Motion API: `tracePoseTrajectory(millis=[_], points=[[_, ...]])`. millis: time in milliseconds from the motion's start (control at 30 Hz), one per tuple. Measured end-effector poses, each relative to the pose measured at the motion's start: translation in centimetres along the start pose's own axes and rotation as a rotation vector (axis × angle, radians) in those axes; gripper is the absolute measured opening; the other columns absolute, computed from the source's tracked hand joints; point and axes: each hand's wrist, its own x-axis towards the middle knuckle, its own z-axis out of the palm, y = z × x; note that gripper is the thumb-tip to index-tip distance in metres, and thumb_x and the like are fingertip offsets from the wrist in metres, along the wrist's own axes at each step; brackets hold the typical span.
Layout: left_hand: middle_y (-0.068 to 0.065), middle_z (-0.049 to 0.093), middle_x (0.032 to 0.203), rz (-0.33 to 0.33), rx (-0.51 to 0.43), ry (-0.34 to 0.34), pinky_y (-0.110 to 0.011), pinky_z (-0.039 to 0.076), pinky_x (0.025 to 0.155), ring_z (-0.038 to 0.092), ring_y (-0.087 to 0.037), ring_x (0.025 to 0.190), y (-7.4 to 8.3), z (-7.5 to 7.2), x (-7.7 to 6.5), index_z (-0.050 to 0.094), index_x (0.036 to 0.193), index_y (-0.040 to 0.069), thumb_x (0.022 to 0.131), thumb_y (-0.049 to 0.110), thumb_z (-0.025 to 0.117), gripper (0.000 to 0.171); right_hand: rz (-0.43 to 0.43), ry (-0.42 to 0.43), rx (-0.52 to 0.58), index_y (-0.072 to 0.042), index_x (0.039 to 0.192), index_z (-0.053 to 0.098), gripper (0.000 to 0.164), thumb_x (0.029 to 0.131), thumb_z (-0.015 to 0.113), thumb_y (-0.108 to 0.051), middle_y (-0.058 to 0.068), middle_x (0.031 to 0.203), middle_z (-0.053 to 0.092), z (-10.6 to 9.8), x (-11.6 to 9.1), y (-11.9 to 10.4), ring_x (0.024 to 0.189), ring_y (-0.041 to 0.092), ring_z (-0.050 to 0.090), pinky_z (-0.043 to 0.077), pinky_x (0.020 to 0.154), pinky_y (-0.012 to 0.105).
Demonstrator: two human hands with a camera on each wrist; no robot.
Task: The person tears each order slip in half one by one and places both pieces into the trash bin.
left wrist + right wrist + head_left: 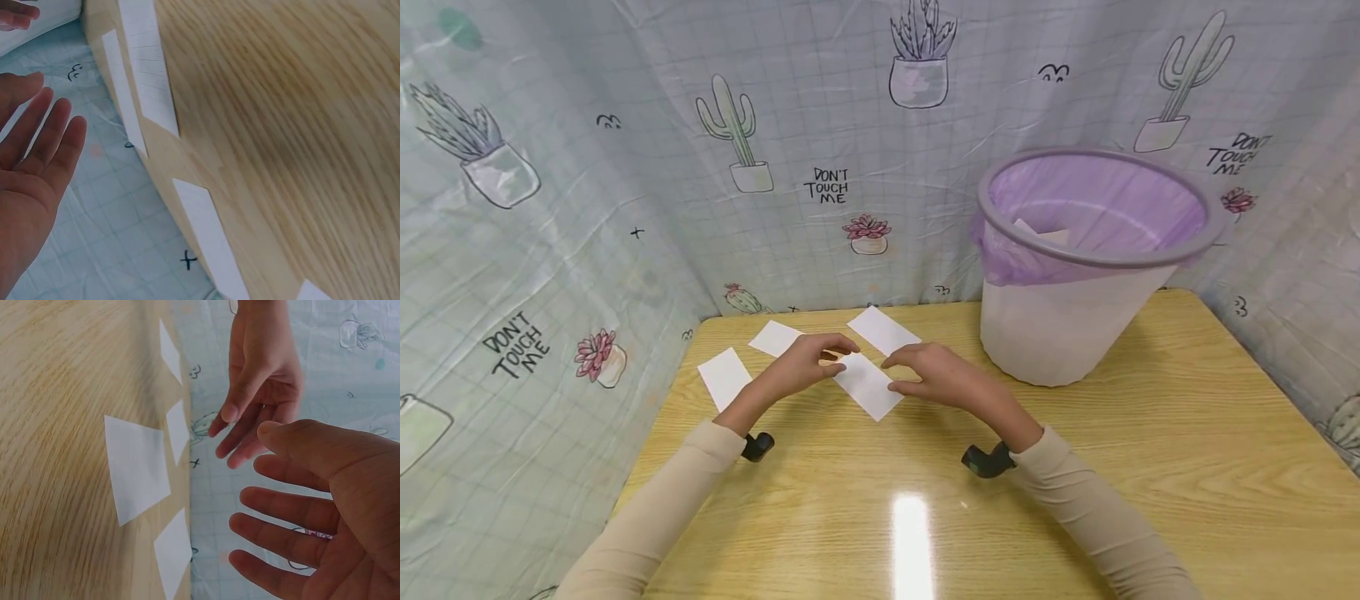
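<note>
Several white paper slips lie apart on the wooden table. My left hand [805,364] hovers by the upper left of the middle slip [871,392], fingers loosely bent and holding nothing. Facing it across that slip, my right hand [942,377] is also empty, its fingers spread in the right wrist view. Behind the hands lies a second slip [883,331]. To the left are a third slip [773,337], partly hidden by my left hand, and one more slip [724,377] beside the left wrist. Faint lines show on a slip [150,75] in the left wrist view.
A white bin [1045,333] with a purple liner [1097,196] and a grey rim stands at the back right of the table [820,517]. Pale paper pieces [1054,237] show inside it. A cactus-printed curtain [647,167] hangs behind and at the sides.
</note>
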Motion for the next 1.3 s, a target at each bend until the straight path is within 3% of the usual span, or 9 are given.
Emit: tracePoseTrajectory(millis=[167, 500, 733, 1000, 1300], points=[[-0.013, 0.066, 0.131, -0.003, 0.040, -0.001, -0.047, 0.051, 0.102, 0.062, -0.034, 0.122, -0.5, 0.1, -0.5, 0.064, 0.130, 0.003, 0.096, -0.001, 0.068, 0.034, 0.001, -0.014, 0.017, -0.003, 0.127, 0.069, 0.035, 0.100, 0.068, -0.026, 0.010, 0.127, 0.069, 0.3, 0.3, 0.1, 0.120, 0.025, 0.065, 0.051, 0.102, 0.041], [-0.011, 0.065, 0.133, 0.062, 0.155, -0.008, -0.052, 0.051, 0.100, 0.060, -0.034, 0.124, -1.6, 0.5, -1.1, 0.064, 0.132, 0.004, 0.094, -0.001, 0.070, 0.038, 0.018, -0.051, 0.030, -0.002, 0.127, 0.069, 0.037, 0.100, 0.068, -0.028, 0.012, 0.128, 0.069, 1.3, 0.9, 0.0, 0.120, 0.026, 0.064, 0.051, 0.102, 0.041], [-0.013, 0.062, 0.138, 0.064, 0.162, -0.002, -0.054, 0.048, 0.103, 0.058, -0.036, 0.127, -2.8, 1.0, -1.2, 0.062, 0.136, 0.004, 0.092, -0.001, 0.073, 0.046, 0.078, -0.084, 0.063, -0.003, 0.128, 0.069, 0.039, 0.099, 0.069, -0.030, 0.012, 0.129, 0.068, 2.5, 1.5, 0.5, 0.122, 0.026, 0.063, 0.050, 0.103, 0.041], [-0.014, 0.061, 0.139, 0.111, 0.189, -0.027, -0.051, 0.045, 0.108, 0.053, -0.033, 0.133, -4.3, 1.9, -0.9, 0.062, 0.136, 0.004, 0.090, 0.002, 0.076, 0.048, 0.114, -0.159, 0.114, -0.003, 0.129, 0.068, 0.038, 0.099, 0.069, -0.027, 0.010, 0.130, 0.068, 4.3, 2.1, 0.5, 0.122, 0.023, 0.063, 0.050, 0.103, 0.038], [-0.011, 0.061, 0.140, 0.089, 0.236, -0.085, -0.047, 0.047, 0.105, 0.055, -0.030, 0.131, -4.6, 2.4, -0.1, 0.061, 0.137, 0.005, 0.091, 0.004, 0.076, 0.049, 0.069, -0.130, 0.074, -0.002, 0.130, 0.068, 0.037, 0.101, 0.067, -0.025, 0.010, 0.128, 0.070, 5.2, 2.6, 0.7, 0.117, 0.023, 0.066, 0.052, 0.101, 0.036]])
